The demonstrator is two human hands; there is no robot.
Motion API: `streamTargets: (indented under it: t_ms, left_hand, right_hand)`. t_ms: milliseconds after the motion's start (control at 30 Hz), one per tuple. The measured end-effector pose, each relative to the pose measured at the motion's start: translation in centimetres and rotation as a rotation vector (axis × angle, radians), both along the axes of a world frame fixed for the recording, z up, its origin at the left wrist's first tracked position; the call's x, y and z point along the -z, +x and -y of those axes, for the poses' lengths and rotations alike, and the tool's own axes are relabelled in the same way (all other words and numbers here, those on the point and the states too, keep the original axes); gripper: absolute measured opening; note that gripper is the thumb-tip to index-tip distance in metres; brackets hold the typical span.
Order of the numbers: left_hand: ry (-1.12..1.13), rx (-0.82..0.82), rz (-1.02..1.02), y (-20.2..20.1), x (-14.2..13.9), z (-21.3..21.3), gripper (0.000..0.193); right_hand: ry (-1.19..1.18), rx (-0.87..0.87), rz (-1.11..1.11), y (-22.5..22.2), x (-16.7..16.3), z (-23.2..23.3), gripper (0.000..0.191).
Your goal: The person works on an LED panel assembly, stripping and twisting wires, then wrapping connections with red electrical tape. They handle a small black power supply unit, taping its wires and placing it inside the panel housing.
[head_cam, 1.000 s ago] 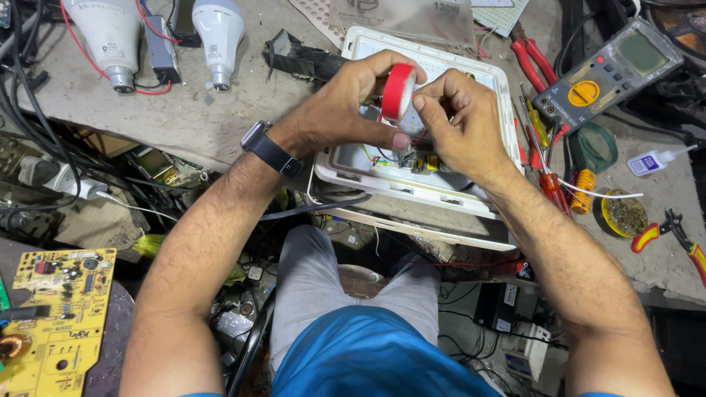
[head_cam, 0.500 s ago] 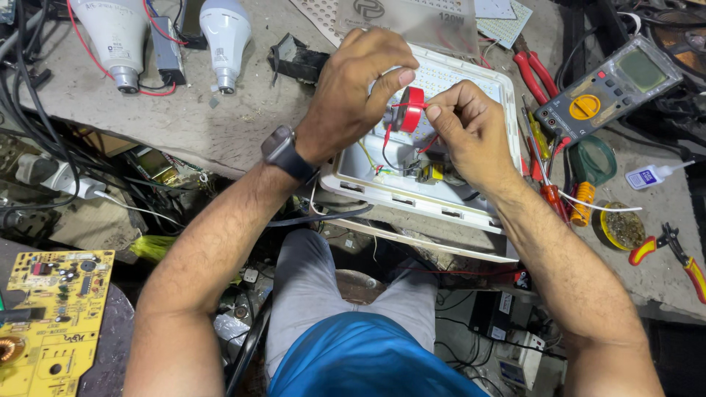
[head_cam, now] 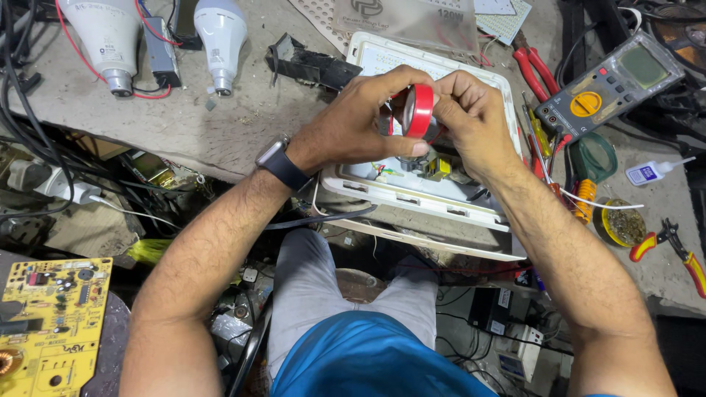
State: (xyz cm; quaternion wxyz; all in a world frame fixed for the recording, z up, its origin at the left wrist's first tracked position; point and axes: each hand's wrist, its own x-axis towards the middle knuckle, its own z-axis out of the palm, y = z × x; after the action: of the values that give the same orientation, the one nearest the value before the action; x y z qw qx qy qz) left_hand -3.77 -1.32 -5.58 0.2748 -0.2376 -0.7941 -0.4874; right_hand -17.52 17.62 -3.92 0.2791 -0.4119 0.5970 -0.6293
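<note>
Cluttered grey workbench, seen from above, with an open white lamp housing at its near edge; both hands meet just over the housing's cavity; left hand closed on a roll of red insulating tape, thumb beneath and fingers curled over the top, the roll held on edge; right hand closed against the roll's far side, fingertips pinched at what appears to be the tape's free end, though the end itself is hidden; small yellow component and thin wires lie in the cavity directly below the roll. Two LED bulbs stand at the bench's far left, a multimeter and red-handled pliers to the right, a yellow circuit board low at left. For a sound wrap, judged from this grip: keep the tape taut between roll and joint; let the roll turn freely within the left fingers; overlap each turn on the last; hold the work clear of the neighbouring wires so that adhesive catches only the intended conductor; press the final turn down flat.
</note>
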Motion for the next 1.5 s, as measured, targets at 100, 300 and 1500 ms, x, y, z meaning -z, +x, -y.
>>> streamTargets:
  t_ms: [100,300,1500]
  left_hand:
    - [-0.066,-0.100,-0.106,0.2,0.4,0.0,0.068]
    - [0.040,-0.147,-0.074,0.3,0.5,0.8,0.052]
    - [0.446,0.043,0.331,-2.1,1.5,1.1,0.041]
  right_hand:
    - [0.035,-0.007,0.023,0.2,-0.4,-0.3,0.018]
    - [0.135,0.001,-0.329,0.0,0.1,-0.3,0.021]
    - [0.025,0.034,-0.694,1.7,-0.1,0.0,0.022]
